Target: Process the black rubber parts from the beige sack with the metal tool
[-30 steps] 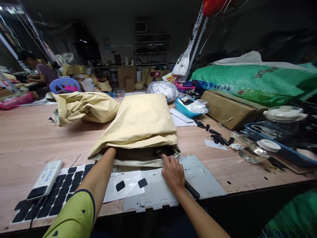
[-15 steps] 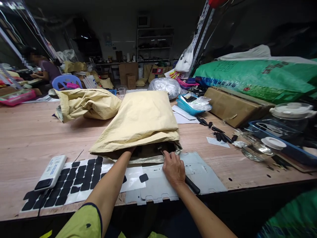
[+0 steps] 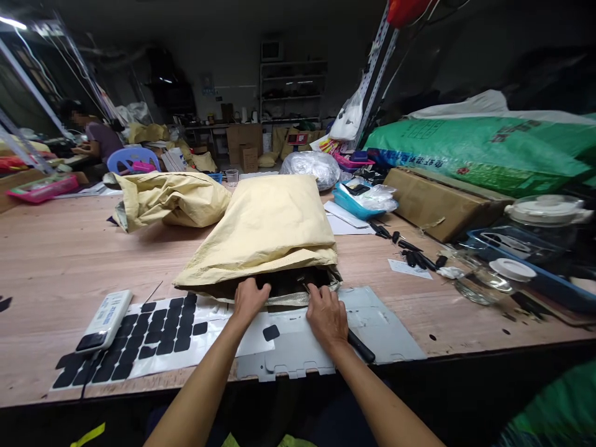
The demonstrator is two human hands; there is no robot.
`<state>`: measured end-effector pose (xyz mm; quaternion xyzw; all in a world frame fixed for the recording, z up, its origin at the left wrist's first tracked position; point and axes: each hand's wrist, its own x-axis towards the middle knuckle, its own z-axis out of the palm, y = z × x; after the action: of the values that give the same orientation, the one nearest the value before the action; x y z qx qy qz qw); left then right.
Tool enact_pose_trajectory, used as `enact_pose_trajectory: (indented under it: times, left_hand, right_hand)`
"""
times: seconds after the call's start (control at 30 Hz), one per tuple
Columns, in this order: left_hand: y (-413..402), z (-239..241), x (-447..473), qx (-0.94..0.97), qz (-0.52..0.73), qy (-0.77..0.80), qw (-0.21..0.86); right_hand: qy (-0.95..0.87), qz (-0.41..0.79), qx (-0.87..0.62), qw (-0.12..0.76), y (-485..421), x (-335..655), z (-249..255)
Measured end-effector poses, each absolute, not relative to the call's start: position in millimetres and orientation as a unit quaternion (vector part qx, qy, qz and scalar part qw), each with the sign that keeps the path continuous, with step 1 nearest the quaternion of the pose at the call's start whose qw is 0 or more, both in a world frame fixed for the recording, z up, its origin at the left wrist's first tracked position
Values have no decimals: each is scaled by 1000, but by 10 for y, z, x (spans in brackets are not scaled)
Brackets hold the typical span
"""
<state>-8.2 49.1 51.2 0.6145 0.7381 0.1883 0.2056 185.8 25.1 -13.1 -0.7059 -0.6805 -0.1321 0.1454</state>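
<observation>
A large pale-yellow bag (image 3: 284, 217) lies on the table, its dark mouth facing me. My left hand (image 3: 250, 299) is at that mouth; its thumb stands apart, while the fingertips are hidden and I cannot tell what they touch. At the right end of the opening, my right hand (image 3: 327, 315) is closed around a slim tool with a black handle (image 3: 361, 346). The handle sticks out behind my palm, and a small metallic end shows by the fingertips. Under this hand lies a grey flat sheet (image 3: 382, 329), with a black rounded square (image 3: 270, 333) near its left side.
Left are a white sheet of black squares (image 3: 153, 335) and a white device (image 3: 105, 320) with a cable. A second yellow bag (image 3: 179, 198) lies behind. To the right are black pieces (image 3: 419, 254), a cardboard box (image 3: 442, 205) and a glass jar (image 3: 488, 282). A person (image 3: 97, 139) sits far left.
My left hand has drawn back from deep inside the bag, so its back and thumb now show at the opening. My right hand has stayed in place with the tool.
</observation>
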Motion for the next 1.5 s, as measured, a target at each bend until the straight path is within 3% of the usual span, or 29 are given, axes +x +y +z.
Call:
enact_pose_trajectory:
  times: [0.13, 0.23, 0.33, 0.47, 0.53, 0.97, 1.17, 1.3, 1.4, 1.5]
  left_hand:
    - [183, 421, -540, 632, 333, 699, -46]
    - [308, 466, -980, 562, 338, 741, -145]
    - [629, 609, -1357, 458, 371, 800, -112]
    - [942, 703, -1544, 448, 371, 807, 102]
    - [990, 651, -1485, 468, 349, 797, 157]
    - [665, 408, -1029, 481, 355, 775, 204]
    - [388, 345, -959, 472, 286, 814, 181]
    - [185, 350, -781, 466, 376, 800, -25]
    - [36, 292, -514, 613, 442, 637, -152]
    - [99, 253, -288, 837, 336, 420, -102]
  right_hand:
    - [-681, -132, -707, 142, 255, 1861, -138]
    - [-681, -130, -706, 144, 256, 1861, -136]
    - [-681, -128, -706, 146, 258, 1859, -135]
    - [-680, -123, -708, 148, 266, 1859, -144]
    - [-678, -122, -709, 149, 267, 1859, -147]
    - [-668, -124, -723, 121, 263, 1840, -117]
    - [-665, -105, -731, 116, 241, 1823, -55]
    - [-664, -88, -733, 117, 218, 1817, -15]
    - [-664, -85, -733, 124, 206, 1824, -19]
    - [-665, -88, -729, 138, 175, 1840, -51]
